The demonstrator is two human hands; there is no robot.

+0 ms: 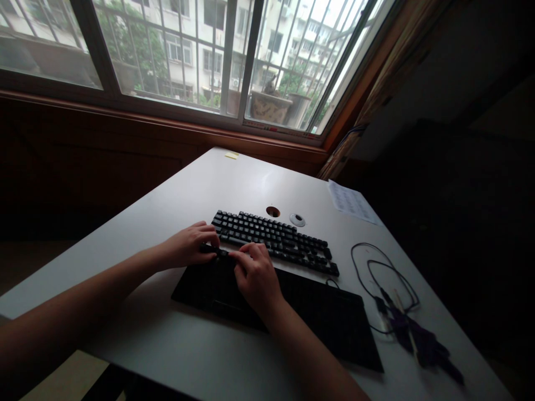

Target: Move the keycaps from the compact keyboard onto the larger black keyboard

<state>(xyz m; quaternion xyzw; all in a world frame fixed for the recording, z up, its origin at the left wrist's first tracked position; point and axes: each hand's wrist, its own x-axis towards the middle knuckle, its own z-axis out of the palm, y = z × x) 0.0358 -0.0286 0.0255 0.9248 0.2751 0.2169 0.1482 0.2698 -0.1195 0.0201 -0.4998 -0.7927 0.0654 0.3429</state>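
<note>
My left hand [190, 245] is closed, its thumb and fingers pinching a short dark strip that looks like black keycaps [222, 253]. From the other side my right hand [261, 278] reaches in with bent fingers, the index fingertip against the right end of those keycaps. Both hands are over the far left part of a flat black slab [326, 317], which looks like a keyboard body with a thin cable at its back edge. Just behind lie rows of black keycaps [267, 234] in a keyboard layout, with white table showing through gaps at the right. The fingers partly hide the held piece.
The white table [167, 328] carries a looped black cable [393, 264], a dark purple cloth [422, 340] with a thin pale stick across it, and printed paper [351, 201]. A round hole [273, 211] and grommet [297, 219] are behind the keycaps. A yellow note [232, 155] lies at the far edge.
</note>
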